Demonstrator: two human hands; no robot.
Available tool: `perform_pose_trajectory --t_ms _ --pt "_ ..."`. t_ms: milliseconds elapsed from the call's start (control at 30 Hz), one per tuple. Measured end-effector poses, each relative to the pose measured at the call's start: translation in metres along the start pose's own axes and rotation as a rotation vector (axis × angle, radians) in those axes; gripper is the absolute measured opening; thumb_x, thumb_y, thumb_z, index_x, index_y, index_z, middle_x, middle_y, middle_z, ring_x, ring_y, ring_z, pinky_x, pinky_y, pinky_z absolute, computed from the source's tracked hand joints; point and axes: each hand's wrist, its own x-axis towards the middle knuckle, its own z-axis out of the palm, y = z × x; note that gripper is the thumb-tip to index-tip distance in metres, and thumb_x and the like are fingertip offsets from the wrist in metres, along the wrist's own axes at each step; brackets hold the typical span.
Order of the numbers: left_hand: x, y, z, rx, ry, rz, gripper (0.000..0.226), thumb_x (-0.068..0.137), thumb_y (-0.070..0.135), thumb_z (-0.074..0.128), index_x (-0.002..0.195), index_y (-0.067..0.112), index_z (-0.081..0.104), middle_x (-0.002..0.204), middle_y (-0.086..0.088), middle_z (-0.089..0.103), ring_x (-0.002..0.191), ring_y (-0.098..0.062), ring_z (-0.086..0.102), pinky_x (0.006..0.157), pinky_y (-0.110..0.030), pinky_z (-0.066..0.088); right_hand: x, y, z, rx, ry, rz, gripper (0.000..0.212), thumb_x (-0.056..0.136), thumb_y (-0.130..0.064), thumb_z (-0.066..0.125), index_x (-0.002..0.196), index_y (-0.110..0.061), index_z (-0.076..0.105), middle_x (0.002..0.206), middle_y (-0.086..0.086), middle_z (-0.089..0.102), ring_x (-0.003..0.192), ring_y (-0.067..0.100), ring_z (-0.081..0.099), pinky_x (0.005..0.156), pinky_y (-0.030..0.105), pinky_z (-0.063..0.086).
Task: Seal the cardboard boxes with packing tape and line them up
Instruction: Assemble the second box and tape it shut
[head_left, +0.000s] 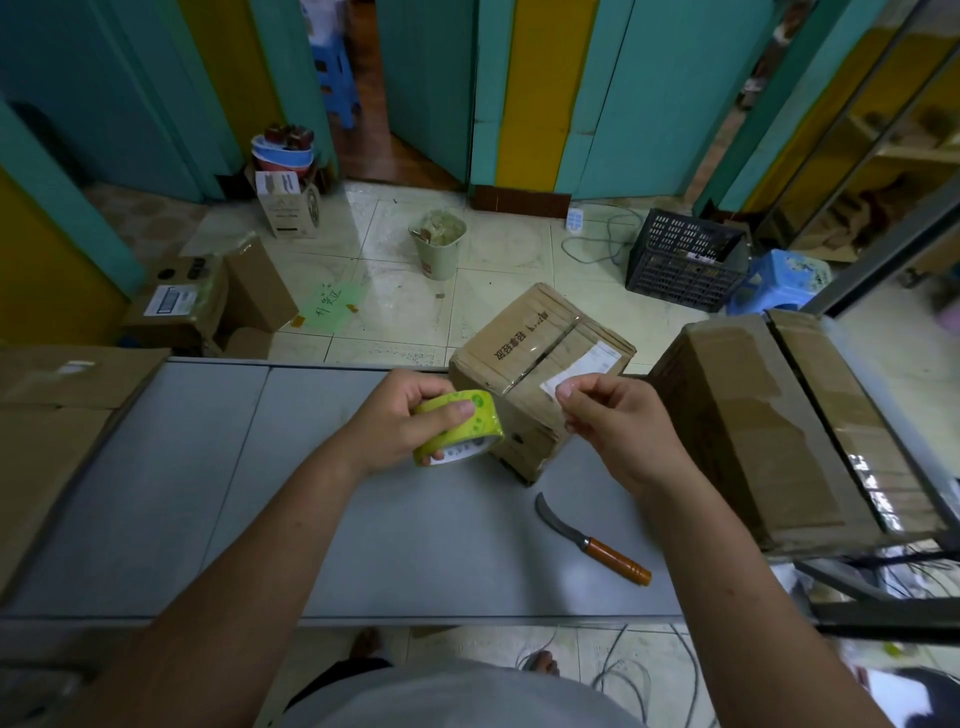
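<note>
Several boxes (540, 358), grey table (208, 493) (knife (592, 540)), tiled floor (498, 270)

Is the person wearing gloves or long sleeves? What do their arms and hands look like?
No gloves and no long sleeves. The left hand and right hand are bare, and so are the left forearm and right forearm. No watch, ring or bracelet shows. The fingernails look short. A grey shirt shows at the bottom.
</note>
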Motion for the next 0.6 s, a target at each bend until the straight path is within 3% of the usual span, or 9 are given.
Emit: perform_pose_trajectory --t_ms 133,333,467,600 --pt "0.001 -0.005 -0.007 0.165 -0.022 -0.063 0.037 0.088 0.052 0.074 0.070 0.020 0.070 0.056 0.000 0.063 0.050 -0.013 0.062 0.047 -0.026 0.048 -0.009 -0.019 -0.002 -0.003 0.022 -0.020 0.013 0.097 -0.006 0.068 0.101 0.005 0.074 0.086 0.020 0.065 0.078 0.024 0.059 0.075 0.029 0.056" --pt "0.006 -0.018 -0.019 0.611 0.137 -0.168 0.057 0.082 0.079 0.067 0.068 0.024 0.069 0.054 0.001 0.069 0.048 -0.016 0.069 0.059 -0.035 0.057 -0.011 -0.027 -0.003 -0.053 0.026 -0.077 0.013 0.096 -0.010 0.070 0.100 0.002 0.075 0.082 0.015 0.068 0.075 0.019 0.062 0.072 0.025 0.057" --pt "0.006 -0.015 -0.026 0.443 0.085 -0.121 0.058 0.081 0.075 0.073 0.063 0.020 0.066 0.050 0.002 0.060 0.046 -0.013 0.063 0.047 -0.025 0.048 -0.006 -0.011 -0.005 0.009 0.111 -0.025 0.013 0.097 -0.010 0.069 0.103 0.001 0.075 0.082 0.012 0.067 0.076 0.020 0.061 0.076 0.030 0.057" --pt "0.004 -0.009 -0.034 0.192 0.058 0.008 0.045 0.084 0.058 0.073 0.059 0.023 0.063 0.055 0.007 0.048 0.050 -0.008 0.047 0.050 -0.020 0.037 -0.002 0.005 -0.015 0.111 0.129 0.066 0.016 0.097 -0.016 0.071 0.102 -0.002 0.076 0.086 0.011 0.067 0.083 0.022 0.062 0.088 0.039 0.056"
